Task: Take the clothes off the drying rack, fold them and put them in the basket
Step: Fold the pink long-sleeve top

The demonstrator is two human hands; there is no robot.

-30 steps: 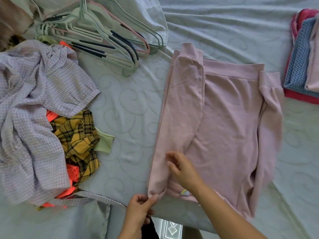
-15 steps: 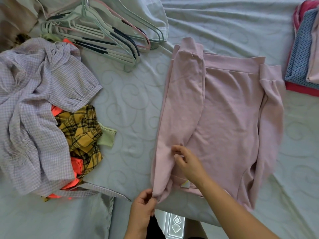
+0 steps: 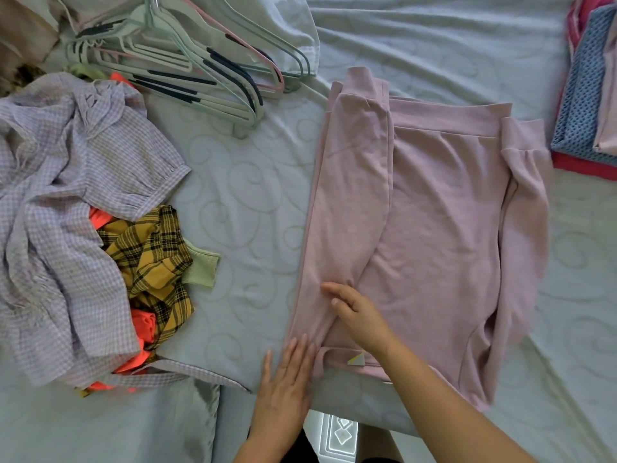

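One soft, smooth pink sweatshirt (image 3: 434, 228)

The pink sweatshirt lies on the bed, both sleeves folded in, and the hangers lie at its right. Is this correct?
No: the head view shows the hangers at the left of the pink sweatshirt, not its right. The rest holds.

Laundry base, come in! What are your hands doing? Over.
Left hand flat at pink sweatshirt edge. Right hand open on folded sleeve. Nothing blocking.
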